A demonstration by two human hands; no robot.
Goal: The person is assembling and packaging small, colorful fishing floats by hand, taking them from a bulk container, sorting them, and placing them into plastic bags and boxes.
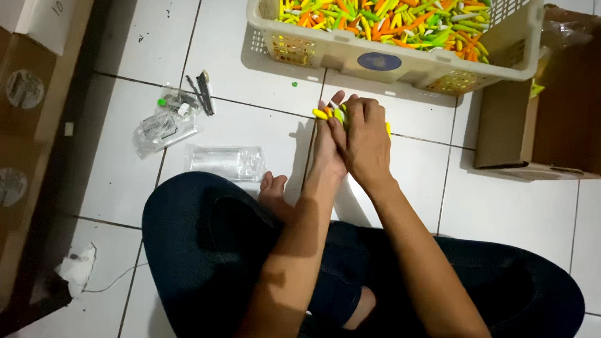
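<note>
The person sits cross-legged on the white tile floor (517,212). Both hands meet just in front of the knees. The left hand (326,149) lies below, and the right hand (366,138) lies over it. The fingers of both hands are closed together around a small bundle of yellow and green plastic sticks (328,113). The stick tips show at the fingertips, and a yellow edge shows past the right hand.

Directly ahead stands a beige perforated plastic basket (392,60), heaped nearly to the rim with orange, yellow, green and white sticks of the same kind. By that measure, the bulk of the stock appears unhandled.

To the right of the basket, a brown cardboard box (578,107) lies open; only a clear bag shows at its far end. To the left, clear plastic bags (224,160) lie flat on the tiles and look unfilled. No finished bundle is visible.
</note>
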